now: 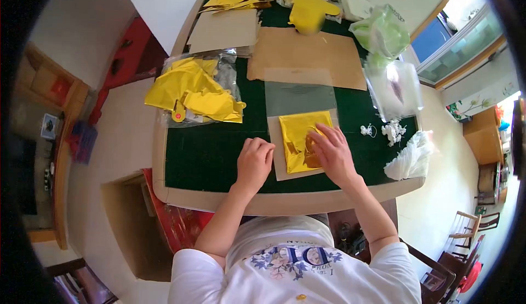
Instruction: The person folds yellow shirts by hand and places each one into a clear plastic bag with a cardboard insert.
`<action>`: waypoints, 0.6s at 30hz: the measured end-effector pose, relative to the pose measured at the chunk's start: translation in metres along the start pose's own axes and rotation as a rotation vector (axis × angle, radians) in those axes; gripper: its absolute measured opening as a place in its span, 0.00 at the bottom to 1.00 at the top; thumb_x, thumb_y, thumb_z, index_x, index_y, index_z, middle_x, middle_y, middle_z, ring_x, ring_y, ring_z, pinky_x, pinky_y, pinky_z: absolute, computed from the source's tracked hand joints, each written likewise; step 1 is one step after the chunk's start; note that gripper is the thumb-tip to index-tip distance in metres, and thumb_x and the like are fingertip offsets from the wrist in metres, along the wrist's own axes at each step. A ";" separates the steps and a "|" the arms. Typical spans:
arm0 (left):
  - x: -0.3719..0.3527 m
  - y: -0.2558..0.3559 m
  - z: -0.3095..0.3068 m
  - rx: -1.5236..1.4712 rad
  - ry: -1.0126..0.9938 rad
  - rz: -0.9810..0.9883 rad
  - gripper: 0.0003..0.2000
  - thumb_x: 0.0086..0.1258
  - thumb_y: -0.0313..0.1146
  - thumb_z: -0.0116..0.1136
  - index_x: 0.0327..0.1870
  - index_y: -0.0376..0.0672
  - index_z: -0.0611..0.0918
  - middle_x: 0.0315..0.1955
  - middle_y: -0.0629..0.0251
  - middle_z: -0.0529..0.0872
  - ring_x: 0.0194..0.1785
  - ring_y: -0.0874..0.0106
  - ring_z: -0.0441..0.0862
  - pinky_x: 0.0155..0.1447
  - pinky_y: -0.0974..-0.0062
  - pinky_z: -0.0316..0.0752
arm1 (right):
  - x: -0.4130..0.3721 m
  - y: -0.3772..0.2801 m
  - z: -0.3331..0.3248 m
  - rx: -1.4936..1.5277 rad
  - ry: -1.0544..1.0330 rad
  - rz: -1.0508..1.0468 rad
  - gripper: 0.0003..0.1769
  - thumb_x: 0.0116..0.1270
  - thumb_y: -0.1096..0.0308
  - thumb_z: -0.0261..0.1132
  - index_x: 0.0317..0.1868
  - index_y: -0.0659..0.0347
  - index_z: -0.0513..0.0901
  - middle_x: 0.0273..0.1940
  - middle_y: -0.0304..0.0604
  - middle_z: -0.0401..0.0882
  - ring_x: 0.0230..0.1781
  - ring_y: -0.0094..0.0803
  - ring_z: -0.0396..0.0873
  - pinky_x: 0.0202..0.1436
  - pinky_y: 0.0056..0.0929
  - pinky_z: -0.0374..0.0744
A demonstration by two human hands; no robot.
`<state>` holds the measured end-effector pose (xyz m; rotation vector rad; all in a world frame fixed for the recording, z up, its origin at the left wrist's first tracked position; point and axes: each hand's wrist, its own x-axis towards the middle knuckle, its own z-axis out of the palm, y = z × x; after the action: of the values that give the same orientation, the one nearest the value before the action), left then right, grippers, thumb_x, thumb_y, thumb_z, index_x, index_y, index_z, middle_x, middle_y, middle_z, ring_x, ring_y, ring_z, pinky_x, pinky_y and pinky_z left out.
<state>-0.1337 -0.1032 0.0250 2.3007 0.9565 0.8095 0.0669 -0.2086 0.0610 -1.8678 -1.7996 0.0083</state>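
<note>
A folded sheet of shiny yellow foil (293, 134) lies on a pale grey card (280, 161) near the table's front edge. My right hand (332, 154) rests on the foil's right side, fingers spread over it. To the left of the card, my left hand (256, 161) is closed on the green tabletop, apart from the foil; whether anything is inside it is hidden. Just beyond the foil, a clear plastic sleeve (300, 97) lies flat, reaching over a brown cardboard sheet (307, 54).
Yellow foil pieces (211, 104) lie on clear plastic at the left. Behind are grey cards (224, 30) and more yellow pieces (309, 8). At the right are a green plastic bag (383, 32), clear bags (394, 90), white string (393, 132) and a white bundle (410, 156).
</note>
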 end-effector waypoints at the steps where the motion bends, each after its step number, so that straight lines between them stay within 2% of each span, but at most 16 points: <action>1: -0.003 -0.002 0.000 0.017 -0.026 0.028 0.05 0.59 0.23 0.63 0.36 0.40 0.85 0.34 0.63 0.80 0.43 0.62 0.77 0.47 0.66 0.76 | 0.007 -0.001 0.006 -0.034 -0.053 -0.023 0.20 0.67 0.63 0.62 0.59 0.54 0.76 0.62 0.49 0.70 0.65 0.48 0.67 0.69 0.50 0.63; 3: -0.007 -0.002 0.000 0.073 -0.041 0.086 0.07 0.59 0.23 0.63 0.38 0.41 0.85 0.35 0.64 0.80 0.44 0.63 0.76 0.48 0.66 0.76 | 0.019 0.003 0.023 -0.109 -0.157 -0.080 0.26 0.68 0.59 0.61 0.66 0.49 0.72 0.70 0.48 0.63 0.72 0.47 0.59 0.74 0.55 0.53; 6: -0.008 -0.001 0.002 0.139 -0.052 0.128 0.09 0.59 0.25 0.63 0.41 0.42 0.86 0.37 0.64 0.79 0.45 0.64 0.76 0.49 0.67 0.75 | 0.021 0.013 0.040 -0.111 -0.238 -0.063 0.27 0.69 0.56 0.59 0.68 0.47 0.70 0.72 0.48 0.60 0.74 0.47 0.55 0.74 0.56 0.51; 11: 0.000 -0.008 0.009 0.186 -0.062 0.169 0.10 0.61 0.25 0.60 0.43 0.42 0.86 0.36 0.64 0.77 0.43 0.65 0.75 0.48 0.67 0.72 | 0.018 0.018 0.050 -0.131 -0.200 -0.074 0.26 0.69 0.56 0.58 0.67 0.48 0.72 0.70 0.48 0.64 0.73 0.46 0.58 0.74 0.53 0.52; 18: 0.003 -0.012 0.008 0.220 -0.102 0.187 0.12 0.63 0.28 0.54 0.45 0.45 0.86 0.36 0.64 0.76 0.45 0.65 0.74 0.50 0.68 0.71 | 0.019 0.018 0.050 -0.142 -0.202 -0.087 0.26 0.69 0.57 0.58 0.67 0.48 0.71 0.70 0.47 0.63 0.73 0.46 0.58 0.74 0.53 0.52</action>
<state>-0.1320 -0.0956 0.0133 2.6253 0.8302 0.6803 0.0668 -0.1717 0.0179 -1.9436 -2.0650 0.0403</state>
